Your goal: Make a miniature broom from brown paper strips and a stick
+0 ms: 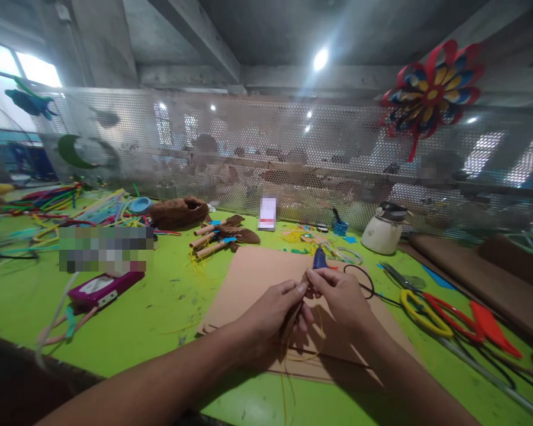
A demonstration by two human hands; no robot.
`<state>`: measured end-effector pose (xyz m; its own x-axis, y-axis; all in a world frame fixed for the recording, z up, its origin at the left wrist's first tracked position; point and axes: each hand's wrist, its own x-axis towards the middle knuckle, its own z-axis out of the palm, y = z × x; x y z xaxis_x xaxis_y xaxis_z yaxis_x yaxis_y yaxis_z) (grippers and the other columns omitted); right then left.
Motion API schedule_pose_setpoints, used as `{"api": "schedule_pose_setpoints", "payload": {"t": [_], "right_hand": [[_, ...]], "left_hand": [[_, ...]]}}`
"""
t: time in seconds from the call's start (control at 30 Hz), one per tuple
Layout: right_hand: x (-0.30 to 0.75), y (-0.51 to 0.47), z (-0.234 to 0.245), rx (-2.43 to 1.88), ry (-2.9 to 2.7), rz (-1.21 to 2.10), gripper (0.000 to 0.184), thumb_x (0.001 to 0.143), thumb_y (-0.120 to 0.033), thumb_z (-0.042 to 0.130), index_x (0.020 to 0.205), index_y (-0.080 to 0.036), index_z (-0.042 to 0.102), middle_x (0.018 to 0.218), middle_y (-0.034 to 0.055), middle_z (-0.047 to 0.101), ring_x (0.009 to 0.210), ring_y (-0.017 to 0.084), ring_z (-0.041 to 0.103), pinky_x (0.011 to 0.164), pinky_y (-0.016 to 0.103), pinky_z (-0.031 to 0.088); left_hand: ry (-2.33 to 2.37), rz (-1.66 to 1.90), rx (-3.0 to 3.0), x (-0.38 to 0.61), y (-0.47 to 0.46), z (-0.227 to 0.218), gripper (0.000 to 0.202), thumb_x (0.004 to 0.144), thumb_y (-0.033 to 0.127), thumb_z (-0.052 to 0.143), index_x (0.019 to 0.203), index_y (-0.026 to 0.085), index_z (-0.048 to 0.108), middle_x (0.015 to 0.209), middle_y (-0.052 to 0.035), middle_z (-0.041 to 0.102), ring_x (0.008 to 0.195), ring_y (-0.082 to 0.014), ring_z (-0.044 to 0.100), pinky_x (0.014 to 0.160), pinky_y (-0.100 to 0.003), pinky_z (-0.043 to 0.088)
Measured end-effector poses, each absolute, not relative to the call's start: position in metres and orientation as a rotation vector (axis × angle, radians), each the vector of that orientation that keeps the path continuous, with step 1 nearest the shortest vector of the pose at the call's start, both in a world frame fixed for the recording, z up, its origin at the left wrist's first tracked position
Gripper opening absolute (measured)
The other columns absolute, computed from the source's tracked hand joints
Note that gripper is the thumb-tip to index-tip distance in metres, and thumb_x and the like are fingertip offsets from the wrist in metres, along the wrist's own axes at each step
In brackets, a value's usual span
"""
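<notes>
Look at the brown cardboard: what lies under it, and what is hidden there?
Green tabletop shows around the brown cardboard, so evidently lies beneath it. Anything else under there is covered and cannot be seen. Above, the left hand and right hand hold a brown piece.

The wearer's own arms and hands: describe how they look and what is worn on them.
The left hand and right hand are bare, without gloves. The left forearm and right forearm show no sleeve, watch or bracelet. No ring is visible, though some fingers are partly hidden.

a craft workshop, by its concrete beam (pixel 199 36), green worktable (pixel 146 313), scissors (pixel 408 289) and coloured strips (pixel 48 200)
</notes>
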<state>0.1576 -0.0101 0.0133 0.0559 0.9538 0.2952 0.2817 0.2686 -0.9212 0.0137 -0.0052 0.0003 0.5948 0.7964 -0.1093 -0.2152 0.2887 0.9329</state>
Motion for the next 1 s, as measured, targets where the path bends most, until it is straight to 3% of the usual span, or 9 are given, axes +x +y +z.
{"api": "schedule_pose_setpoints", "payload": {"t": [0.17, 0.47, 0.7, 0.87, 1.0], "right_hand": [[0.156, -0.012, 0.013, -1.234, -1.448, 0.777, 0.040, 0.079, -0.049, 0.054, 0.057, -0.015, 0.056, 0.055, 0.0003, 0.051, 0.056, 0.013, 0.046, 0.054, 0.025, 0.038], [0.148, -0.011, 0.004, -1.214, -1.244, 0.880, 0.034, 0.067, -0.047, 0.068, 0.060, -0.015, 0.056, 0.055, -0.0014, 0.054, 0.052, 0.012, 0.047, 0.052, 0.025, 0.037], [0.153, -0.010, 0.005, -1.248, -1.253, 0.805, 0.039, 0.071, -0.048, 0.062, 0.050, -0.017, 0.051, 0.047, -0.0028, 0.048, 0.048, 0.011, 0.043, 0.049, 0.024, 0.034], [0.154, -0.006, -0.003, -1.224, -1.231, 0.858, 0.041, 0.070, -0.050, 0.062, 0.049, -0.017, 0.050, 0.046, -0.0025, 0.048, 0.046, 0.010, 0.042, 0.049, 0.025, 0.033], [0.157, -0.003, -0.010, -1.213, -1.167, 0.924, 0.041, 0.069, -0.051, 0.064, 0.050, -0.017, 0.050, 0.046, -0.0036, 0.047, 0.045, 0.010, 0.042, 0.048, 0.025, 0.031]], "left_hand": [[0.656, 0.773, 1.112, 0.015, -0.003, -0.006, 0.025, 0.087, 0.039, 0.050, 0.088, 0.015, 0.052, 0.062, -0.0017, 0.058, 0.045, -0.0075, 0.051, 0.045, -0.019, 0.038], [0.602, 0.764, 1.197, 0.015, -0.001, -0.011, 0.027, 0.087, 0.039, 0.050, 0.082, 0.013, 0.053, 0.065, -0.0028, 0.058, 0.046, -0.0060, 0.051, 0.043, -0.016, 0.039], [0.546, 0.598, 1.132, 0.014, -0.002, -0.008, 0.024, 0.086, 0.038, 0.052, 0.080, 0.014, 0.050, 0.054, -0.0039, 0.060, 0.041, -0.0138, 0.056, 0.044, -0.027, 0.049], [0.589, 0.592, 1.139, 0.013, 0.001, -0.010, 0.027, 0.085, 0.037, 0.054, 0.075, 0.012, 0.054, 0.054, -0.0066, 0.061, 0.043, -0.0120, 0.057, 0.043, -0.020, 0.045], [0.566, 0.581, 1.127, 0.014, -0.001, -0.010, 0.027, 0.085, 0.035, 0.055, 0.074, 0.011, 0.054, 0.056, -0.0079, 0.062, 0.043, -0.0124, 0.057, 0.044, -0.021, 0.046]]}}
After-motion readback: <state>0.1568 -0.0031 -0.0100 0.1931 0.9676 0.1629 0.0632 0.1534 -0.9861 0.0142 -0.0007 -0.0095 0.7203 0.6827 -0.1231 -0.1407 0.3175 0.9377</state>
